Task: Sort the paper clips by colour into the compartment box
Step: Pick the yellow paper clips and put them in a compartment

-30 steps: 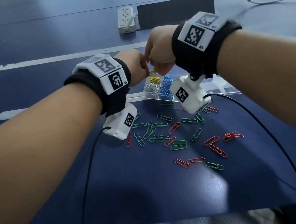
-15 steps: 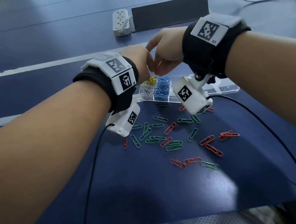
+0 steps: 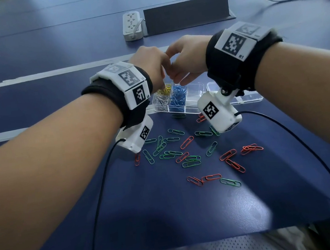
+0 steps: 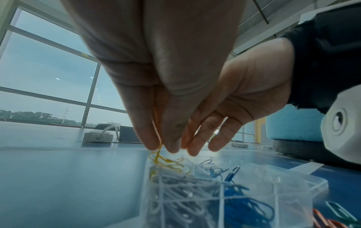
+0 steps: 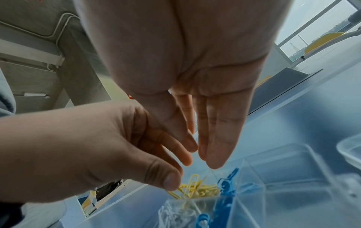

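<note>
I see the yellow paper clip (image 4: pixel 159 152) pinched in my left hand (image 3: pixel 149 64) grip over the yellow pile at the compartment box's (image 3: pixel 197 111) ten o'clock corner, right hand (image 3: pixel 187 55) released beside it; next I judge: drop it, then fetch the green and red clips (image 3: pixel 186 143) at six o'clock on the tabletop (image 3: pixel 172 218).

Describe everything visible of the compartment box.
The compartment box is clear plastic with thin dividing walls, lying flat on the blue table beyond the loose clips. Yellow clips fill a far cell, white clips the cell nearer them, blue clips the next column; the cells further right look empty. Both hands hover above it.
</note>
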